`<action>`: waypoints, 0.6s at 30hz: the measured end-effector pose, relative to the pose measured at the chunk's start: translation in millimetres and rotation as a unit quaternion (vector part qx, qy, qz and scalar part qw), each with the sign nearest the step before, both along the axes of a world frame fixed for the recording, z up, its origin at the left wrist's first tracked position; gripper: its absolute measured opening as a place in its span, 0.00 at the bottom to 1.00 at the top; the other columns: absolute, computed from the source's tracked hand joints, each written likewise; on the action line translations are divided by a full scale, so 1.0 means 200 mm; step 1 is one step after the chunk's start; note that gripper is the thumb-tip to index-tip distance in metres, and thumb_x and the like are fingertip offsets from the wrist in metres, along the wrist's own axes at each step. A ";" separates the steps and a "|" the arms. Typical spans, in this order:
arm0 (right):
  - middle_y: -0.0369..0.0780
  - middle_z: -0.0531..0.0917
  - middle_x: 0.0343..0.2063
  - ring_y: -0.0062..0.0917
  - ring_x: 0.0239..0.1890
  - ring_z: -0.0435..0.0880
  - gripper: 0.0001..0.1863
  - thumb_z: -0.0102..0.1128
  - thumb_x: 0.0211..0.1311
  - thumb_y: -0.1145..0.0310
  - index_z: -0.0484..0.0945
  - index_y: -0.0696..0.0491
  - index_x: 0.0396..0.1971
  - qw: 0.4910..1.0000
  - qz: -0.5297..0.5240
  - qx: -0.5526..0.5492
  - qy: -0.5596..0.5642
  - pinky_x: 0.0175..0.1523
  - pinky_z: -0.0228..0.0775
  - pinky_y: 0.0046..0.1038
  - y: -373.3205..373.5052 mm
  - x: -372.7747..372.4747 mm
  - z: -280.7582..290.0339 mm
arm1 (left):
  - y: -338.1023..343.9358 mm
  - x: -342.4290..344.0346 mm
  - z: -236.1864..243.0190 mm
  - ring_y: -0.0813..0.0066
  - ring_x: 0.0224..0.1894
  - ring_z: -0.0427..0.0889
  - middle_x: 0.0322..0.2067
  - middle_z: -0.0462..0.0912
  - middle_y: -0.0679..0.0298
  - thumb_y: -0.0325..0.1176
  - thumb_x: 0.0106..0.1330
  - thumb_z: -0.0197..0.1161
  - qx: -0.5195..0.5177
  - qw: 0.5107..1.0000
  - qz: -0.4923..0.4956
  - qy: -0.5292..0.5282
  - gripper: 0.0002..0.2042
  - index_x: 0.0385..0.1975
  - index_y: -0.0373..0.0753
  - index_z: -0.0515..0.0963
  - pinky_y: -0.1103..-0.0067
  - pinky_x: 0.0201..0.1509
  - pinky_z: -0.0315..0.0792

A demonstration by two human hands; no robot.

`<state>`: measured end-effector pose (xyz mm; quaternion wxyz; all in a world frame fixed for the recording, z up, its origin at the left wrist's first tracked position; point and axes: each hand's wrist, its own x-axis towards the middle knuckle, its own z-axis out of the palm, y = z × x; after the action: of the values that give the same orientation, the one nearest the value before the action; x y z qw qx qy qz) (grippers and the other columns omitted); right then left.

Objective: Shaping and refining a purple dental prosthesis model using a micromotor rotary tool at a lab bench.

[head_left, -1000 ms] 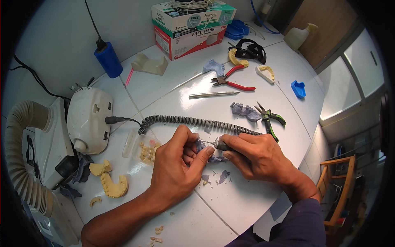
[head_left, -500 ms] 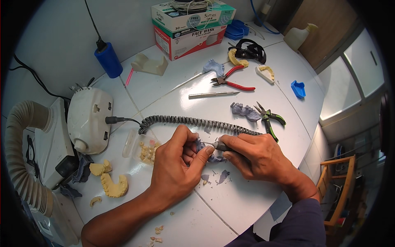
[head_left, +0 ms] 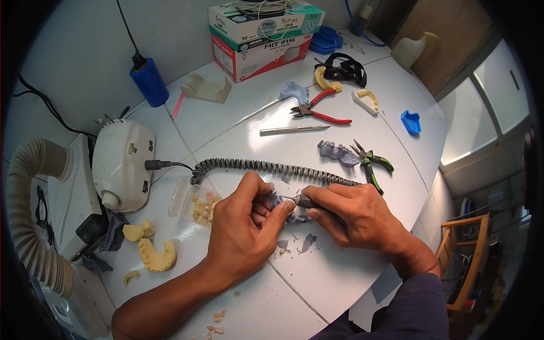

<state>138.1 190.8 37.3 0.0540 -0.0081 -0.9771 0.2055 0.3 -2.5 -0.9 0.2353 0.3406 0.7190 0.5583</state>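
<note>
My left hand (head_left: 245,221) is closed around a small grey-purple dental model (head_left: 276,199), most of which its fingers hide. My right hand (head_left: 354,215) grips a dark rotary handpiece (head_left: 306,201) like a pen. The thin metal bit points left and meets the model beside my left thumb. From the handpiece a coiled black cord (head_left: 266,165) runs left to a white control box (head_left: 124,164). Grey-purple scraps (head_left: 308,243) lie on the table below my hands. Another grey-purple dental model (head_left: 338,153) rests beyond my right hand.
Green-handled pliers (head_left: 372,164), red-handled cutters (head_left: 320,110) and a silver knife (head_left: 294,131) lie farther back. Yellow dental casts (head_left: 157,256) and a clear box of teeth (head_left: 203,209) are on the left. A ribbed hose (head_left: 22,209) curves along the left edge. Mask boxes (head_left: 263,51) stand behind.
</note>
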 end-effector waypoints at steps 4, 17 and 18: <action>0.41 0.88 0.31 0.35 0.26 0.89 0.16 0.73 0.69 0.69 0.85 0.54 0.54 1.000 -0.009 -0.009 0.012 0.31 0.80 0.34 0.01 0.00 -0.02 | 0.00 0.00 0.01 0.87 0.30 0.76 0.30 0.82 0.68 0.29 0.73 0.76 0.004 1.000 -0.003 0.005 0.14 0.43 0.32 0.75 0.84 0.34 0.73; 0.41 0.88 0.30 0.35 0.26 0.89 0.16 0.73 0.69 0.69 0.85 0.54 0.55 1.000 -0.001 -0.008 0.011 0.31 0.80 0.34 0.00 0.00 -0.01 | 0.00 0.00 0.00 0.88 0.30 0.77 0.29 0.82 0.68 0.29 0.73 0.76 0.006 1.000 0.000 -0.007 0.13 0.42 0.32 0.75 0.85 0.33 0.73; 0.41 0.88 0.31 0.34 0.26 0.89 0.16 0.73 0.69 0.69 0.85 0.54 0.55 1.000 -0.003 -0.006 0.006 0.31 0.80 0.34 0.00 0.00 0.00 | 0.00 0.00 0.00 0.88 0.30 0.77 0.30 0.82 0.68 0.29 0.73 0.76 0.007 1.000 0.000 -0.004 0.13 0.43 0.32 0.75 0.85 0.33 0.73</action>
<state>138.3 191.1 36.4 0.0606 -0.0105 -0.9755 0.2112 0.9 -2.4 -1.5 0.2360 0.3401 0.7139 0.5647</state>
